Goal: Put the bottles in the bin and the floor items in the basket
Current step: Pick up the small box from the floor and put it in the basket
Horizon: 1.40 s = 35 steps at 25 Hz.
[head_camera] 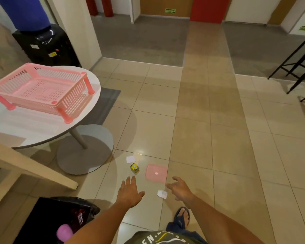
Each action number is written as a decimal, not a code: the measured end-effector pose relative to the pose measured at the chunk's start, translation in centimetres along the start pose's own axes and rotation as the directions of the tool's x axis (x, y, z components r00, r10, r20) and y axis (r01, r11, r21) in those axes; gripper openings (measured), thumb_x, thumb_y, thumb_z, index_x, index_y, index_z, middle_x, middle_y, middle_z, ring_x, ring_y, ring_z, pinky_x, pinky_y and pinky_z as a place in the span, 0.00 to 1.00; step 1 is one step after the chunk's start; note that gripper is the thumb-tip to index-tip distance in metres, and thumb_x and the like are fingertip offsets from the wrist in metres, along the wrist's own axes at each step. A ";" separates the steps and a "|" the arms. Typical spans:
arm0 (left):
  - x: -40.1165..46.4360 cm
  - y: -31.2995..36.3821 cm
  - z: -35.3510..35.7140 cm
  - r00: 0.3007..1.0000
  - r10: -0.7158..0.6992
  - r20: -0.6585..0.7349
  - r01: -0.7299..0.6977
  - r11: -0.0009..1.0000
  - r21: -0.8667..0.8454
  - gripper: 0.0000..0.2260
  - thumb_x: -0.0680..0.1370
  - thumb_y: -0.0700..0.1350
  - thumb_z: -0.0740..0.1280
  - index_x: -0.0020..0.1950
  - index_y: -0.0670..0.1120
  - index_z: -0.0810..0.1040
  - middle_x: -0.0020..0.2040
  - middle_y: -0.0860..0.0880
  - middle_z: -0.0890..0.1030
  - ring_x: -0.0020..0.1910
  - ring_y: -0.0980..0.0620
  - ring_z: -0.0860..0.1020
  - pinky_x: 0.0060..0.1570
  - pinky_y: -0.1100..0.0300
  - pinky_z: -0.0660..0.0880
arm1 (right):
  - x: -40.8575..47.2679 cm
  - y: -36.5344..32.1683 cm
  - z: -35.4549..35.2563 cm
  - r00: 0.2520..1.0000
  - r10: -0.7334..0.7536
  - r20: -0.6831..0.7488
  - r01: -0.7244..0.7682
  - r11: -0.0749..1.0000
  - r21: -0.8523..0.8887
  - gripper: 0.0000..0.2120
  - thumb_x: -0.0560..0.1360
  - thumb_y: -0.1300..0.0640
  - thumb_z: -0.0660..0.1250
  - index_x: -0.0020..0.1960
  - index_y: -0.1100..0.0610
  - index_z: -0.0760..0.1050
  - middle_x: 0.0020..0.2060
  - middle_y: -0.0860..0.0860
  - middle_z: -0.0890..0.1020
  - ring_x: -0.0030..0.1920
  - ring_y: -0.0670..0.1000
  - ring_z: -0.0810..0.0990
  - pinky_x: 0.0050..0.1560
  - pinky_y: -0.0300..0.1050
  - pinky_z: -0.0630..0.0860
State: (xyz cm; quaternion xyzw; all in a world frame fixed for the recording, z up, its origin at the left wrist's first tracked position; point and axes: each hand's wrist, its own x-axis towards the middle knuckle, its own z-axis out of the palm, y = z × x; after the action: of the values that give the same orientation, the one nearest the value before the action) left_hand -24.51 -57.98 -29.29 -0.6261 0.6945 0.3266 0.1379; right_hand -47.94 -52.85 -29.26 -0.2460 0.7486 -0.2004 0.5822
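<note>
Your left hand (129, 191) is stretched forward over the tiled floor (209, 134) with fingers spread flat and holding nothing; your right hand (180, 189) is also empty, fingers loosely parted and curled. Between them lies a small white paper scrap (162, 194). Just past your left fingertips stands a small yellow-labelled box (134, 168), with another white paper (130, 159) and a clear plastic piece (138, 154) just beyond it. A flat pink lid (156, 173) lies beside the box, ahead of your right hand. The pink basket (40, 88) sits empty on the round white desk (33, 127) to your left, well apart from these items. The desk's grey round base (84, 152) stands near the papers. The black-lined bin (58, 221) at lower left holds something purple (64, 232). Your sandalled foot (182, 216) is below your right hand.
</note>
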 end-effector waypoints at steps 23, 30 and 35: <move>13.7 2.9 -3.0 0.969 -0.228 0.098 0.245 0.943 -0.224 0.40 0.78 0.59 0.67 0.82 0.45 0.49 0.82 0.44 0.54 0.79 0.40 0.55 0.76 0.45 0.62 | 14.1 -9.3 -6.5 0.986 0.123 0.114 -0.072 0.923 -0.379 0.29 0.79 0.52 0.70 0.76 0.53 0.65 0.68 0.56 0.75 0.63 0.56 0.76 0.60 0.49 0.76; 19.0 1.5 -5.5 0.967 -0.214 0.139 0.242 0.942 -0.234 0.41 0.78 0.59 0.67 0.81 0.44 0.49 0.81 0.43 0.54 0.79 0.39 0.55 0.75 0.43 0.62 | 18.6 -16.5 -4.5 0.995 0.036 0.097 0.007 0.914 -0.406 0.28 0.77 0.54 0.71 0.75 0.55 0.67 0.67 0.56 0.76 0.62 0.55 0.77 0.60 0.46 0.74; 24.9 1.2 -3.1 0.957 -0.270 0.110 0.290 0.916 -0.277 0.41 0.79 0.58 0.66 0.82 0.44 0.47 0.82 0.42 0.49 0.80 0.39 0.51 0.77 0.45 0.58 | 26.5 -16.8 -3.0 0.978 0.014 0.206 0.088 0.874 -0.477 0.30 0.78 0.55 0.72 0.76 0.55 0.66 0.68 0.55 0.76 0.59 0.51 0.76 0.56 0.41 0.71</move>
State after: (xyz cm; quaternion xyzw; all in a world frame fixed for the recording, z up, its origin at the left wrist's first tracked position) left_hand -29.43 -79.32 -41.53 -0.7206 0.5370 0.4235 0.1140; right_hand -53.91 -82.19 -39.13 -0.4171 0.7065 0.0080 0.5717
